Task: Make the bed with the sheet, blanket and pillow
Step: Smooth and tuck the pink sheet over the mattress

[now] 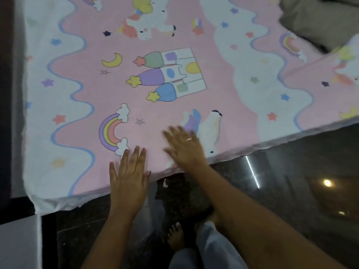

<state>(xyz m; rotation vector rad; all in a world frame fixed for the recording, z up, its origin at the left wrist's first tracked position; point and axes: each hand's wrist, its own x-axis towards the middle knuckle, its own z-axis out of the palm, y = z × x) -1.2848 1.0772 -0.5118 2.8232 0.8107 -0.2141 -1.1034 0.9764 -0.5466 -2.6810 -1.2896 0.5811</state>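
Observation:
A pink sheet (194, 45) printed with rainbows, castles, unicorns and white wavy bands lies spread over the bed. My left hand (129, 177) rests flat on it near the bed's front edge, fingers straight, just below a rainbow print. My right hand (184, 147) presses flat on the sheet a little to the right, fingers spread and slightly blurred, over a unicorn print. At the right edge lies a pillow (342, 70) in the same pink print. A grey-beige folded blanket (318, 18) sits at the far right corner.
The sheet's front hem (272, 142) hangs over the bed edge above a dark polished floor (291, 191) with light reflections. My bare feet (175, 235) stand on the floor close to the bed. A dark wall or frame (7, 94) runs along the left side.

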